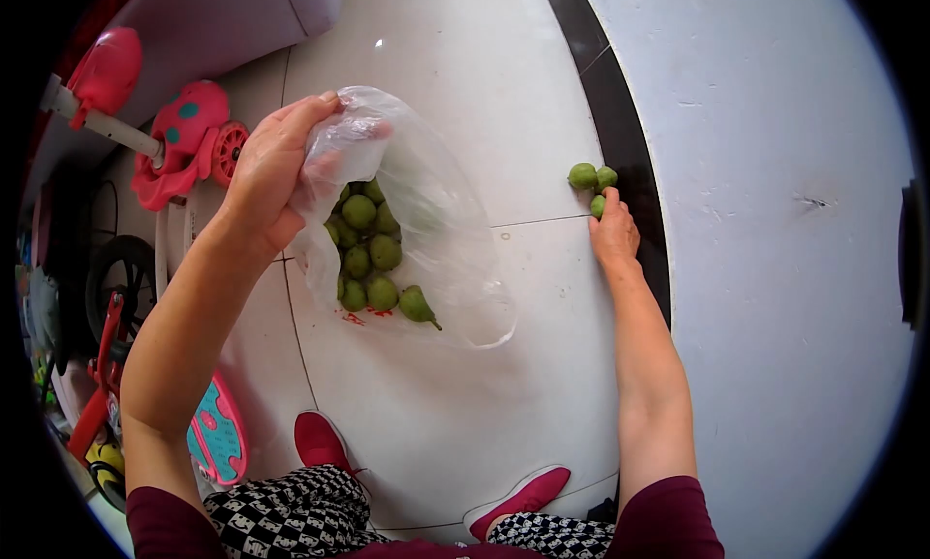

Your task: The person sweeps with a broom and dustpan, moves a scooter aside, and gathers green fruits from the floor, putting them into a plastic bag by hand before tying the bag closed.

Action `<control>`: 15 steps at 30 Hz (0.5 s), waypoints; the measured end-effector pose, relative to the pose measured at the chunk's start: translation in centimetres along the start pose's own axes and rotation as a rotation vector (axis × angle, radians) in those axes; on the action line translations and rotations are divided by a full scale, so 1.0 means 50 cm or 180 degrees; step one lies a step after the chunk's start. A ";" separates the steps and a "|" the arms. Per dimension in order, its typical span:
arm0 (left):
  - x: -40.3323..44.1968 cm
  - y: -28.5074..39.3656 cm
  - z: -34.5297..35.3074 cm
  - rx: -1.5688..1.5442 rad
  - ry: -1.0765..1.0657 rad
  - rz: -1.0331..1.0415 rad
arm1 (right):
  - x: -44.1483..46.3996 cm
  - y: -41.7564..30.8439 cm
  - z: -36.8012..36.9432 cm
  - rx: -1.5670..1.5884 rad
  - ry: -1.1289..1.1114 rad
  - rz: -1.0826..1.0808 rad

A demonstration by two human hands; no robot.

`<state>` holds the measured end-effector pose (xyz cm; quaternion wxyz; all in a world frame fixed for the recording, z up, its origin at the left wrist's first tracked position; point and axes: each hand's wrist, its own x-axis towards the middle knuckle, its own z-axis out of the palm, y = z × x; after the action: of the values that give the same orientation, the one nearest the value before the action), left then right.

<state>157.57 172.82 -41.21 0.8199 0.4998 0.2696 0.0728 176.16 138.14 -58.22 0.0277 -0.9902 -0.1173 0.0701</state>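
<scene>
My left hand [276,167] is closed on the gathered rim of a clear plastic bag [446,239], which hangs tilted with its mouth partly open. Inside lie many small round green fruits [358,212]; one green fruit [417,305] with a stem rests low by the bag's opening. On the floor to the right, my right hand [615,234] has its fingers on a green fruit [598,205]. Just beyond the fingertips sit two more, a left green fruit [582,175] and a right green fruit [606,177]. My right fingertips are partly hidden.
Pale floor tiles [465,75] run to a dark border strip [635,142] and a light grey panel [775,268] at right. A pink scooter [189,138] with a teal deck [215,433] stands at left, near a black wheel [118,283]. Red shoes [320,441] are below.
</scene>
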 end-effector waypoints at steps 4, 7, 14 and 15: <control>-0.006 0.001 0.000 0.0094 0.0053 -0.0059 | -0.021 -0.001 0.008 0.0348 -0.0089 0.0053; -0.014 0.002 0.004 0.0115 0.0193 -0.0028 | -0.049 0.025 0.031 0.1383 0.0471 -0.0328; -0.010 -0.004 -0.028 0.0199 -0.0212 -0.0067 | -0.183 -0.068 -0.166 0.5647 -0.1982 -0.0037; -0.010 -0.003 -0.025 0.0214 -0.0187 -0.0046 | -0.194 -0.092 -0.189 0.5731 -0.2109 -0.0334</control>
<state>156.46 173.54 -41.58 0.8107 0.5271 0.2513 0.0431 167.15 139.97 -47.28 0.7464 -0.5211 -0.0654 0.4088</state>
